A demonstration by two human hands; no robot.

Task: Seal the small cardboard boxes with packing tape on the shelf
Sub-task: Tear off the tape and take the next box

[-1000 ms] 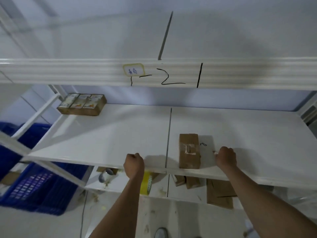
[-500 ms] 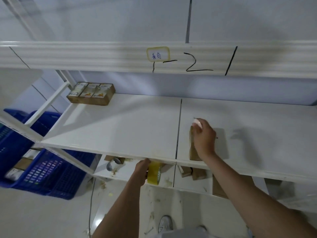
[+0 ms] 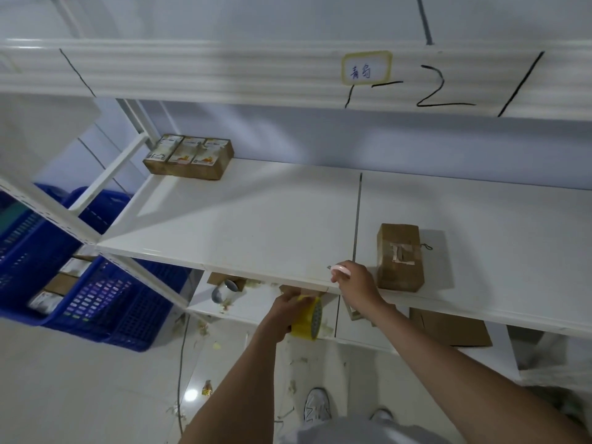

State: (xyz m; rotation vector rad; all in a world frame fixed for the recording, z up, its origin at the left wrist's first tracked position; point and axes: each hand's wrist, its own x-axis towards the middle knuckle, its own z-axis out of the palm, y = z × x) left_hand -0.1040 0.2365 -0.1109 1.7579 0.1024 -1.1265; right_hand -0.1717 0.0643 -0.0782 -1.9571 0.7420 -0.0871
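A small brown cardboard box [image 3: 399, 256] with pale tape scraps on top lies near the front edge of the white shelf [image 3: 256, 225]. My right hand [image 3: 354, 285] is just left of the box, apart from it, closed on a small pink-white cutter [image 3: 340, 268]. My left hand [image 3: 286, 310] is below the shelf's front edge and grips a yellow roll of packing tape [image 3: 309, 318]. A thin strip of tape runs from the roll up toward my right hand.
A row of three small cartons [image 3: 189, 157] stands at the shelf's back left. Blue plastic crates [image 3: 80, 296] with packets sit on the floor at left. The lower shelf holds flat cardboard pieces [image 3: 448, 326] and a tape roll [image 3: 226, 291]. Scraps litter the floor.
My right hand came off the top of the cardboard box and moved left and down to the shelf edge with the cutter. My left hand with the tape roll rose slightly. The camera swung left.
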